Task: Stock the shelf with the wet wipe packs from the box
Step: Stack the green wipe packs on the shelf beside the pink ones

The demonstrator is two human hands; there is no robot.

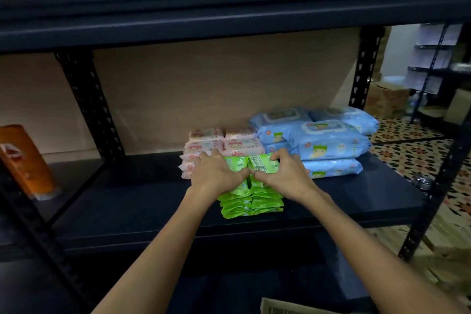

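Note:
Two side-by-side stacks of green wet wipe packs [251, 201] stand on the dark shelf board [142, 201]. My left hand [216, 173] grips the top of the left stack, thumb at the front. The top of the right stack is gripped the same way by my right hand [283, 173], and the two thumbs meet in the middle. Behind the green stacks sit pink wipe packs [216, 143] in two stacks. Large blue wipe packs [326, 140] are piled to their right. A corner of the cardboard box [277, 307] shows at the bottom edge.
An orange bottle [25, 160] stands at the left on the neighbouring shelf bay. Black perforated uprights [89, 102] frame the bay, and an upper shelf beam [229, 15] runs overhead. At the far right are a patterned floor [407, 145], another rack [433, 64] and boxes.

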